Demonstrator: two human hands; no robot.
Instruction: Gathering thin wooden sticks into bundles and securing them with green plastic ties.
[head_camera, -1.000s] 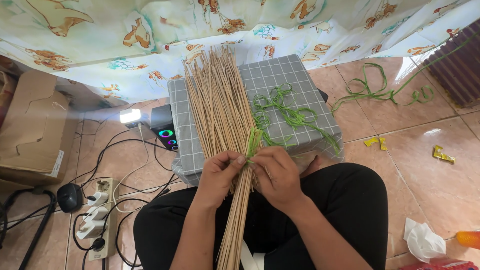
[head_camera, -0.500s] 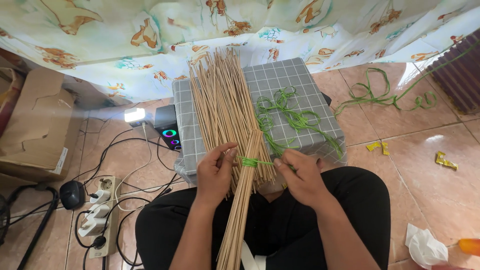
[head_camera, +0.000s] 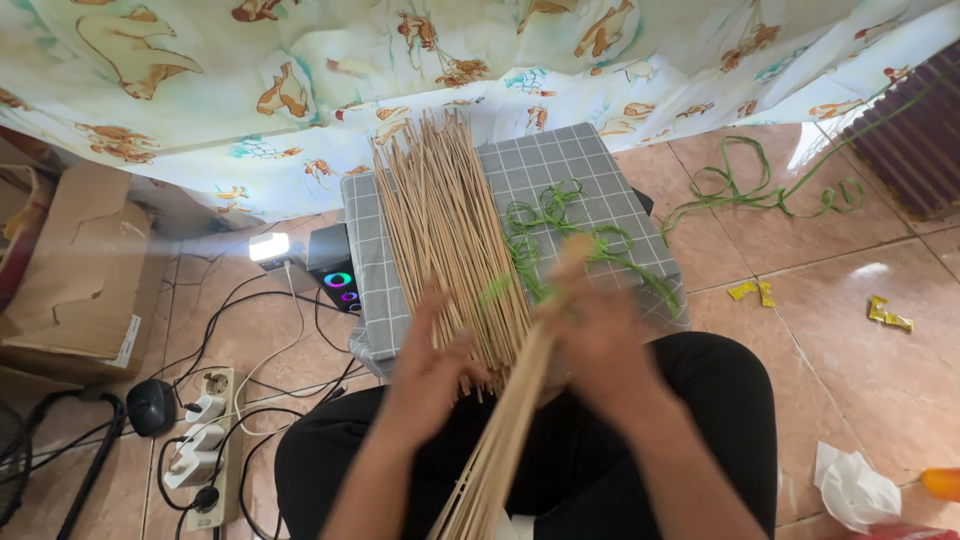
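Both hands are blurred by motion. A thin bundle of tan sticks (head_camera: 515, 420) slants from my lap up to the right, bound with green string. My right hand (head_camera: 605, 345) wraps around the bundle's upper part. My left hand (head_camera: 430, 372) is just left of the bundle, against the lower ends of the loose stick pile (head_camera: 440, 215); its grip is too blurred to read. The pile lies fanned on a grey checked cushion (head_camera: 590, 165). Loose green string (head_camera: 560, 225) lies coiled on the cushion beside the pile.
A patterned cloth (head_camera: 480, 50) hangs behind the cushion. A power strip (head_camera: 200, 440) with plugs and cables, a small lit speaker (head_camera: 335, 270) and a cardboard box (head_camera: 70, 270) are at left. More green string (head_camera: 760, 190), yellow scraps (head_camera: 885, 313) and tissue (head_camera: 850, 490) lie on the tiled floor.
The tied bundle has swung so its top leans right. My right hand moved from pulling the green string onto the bundle. Both hands are now in fast motion.
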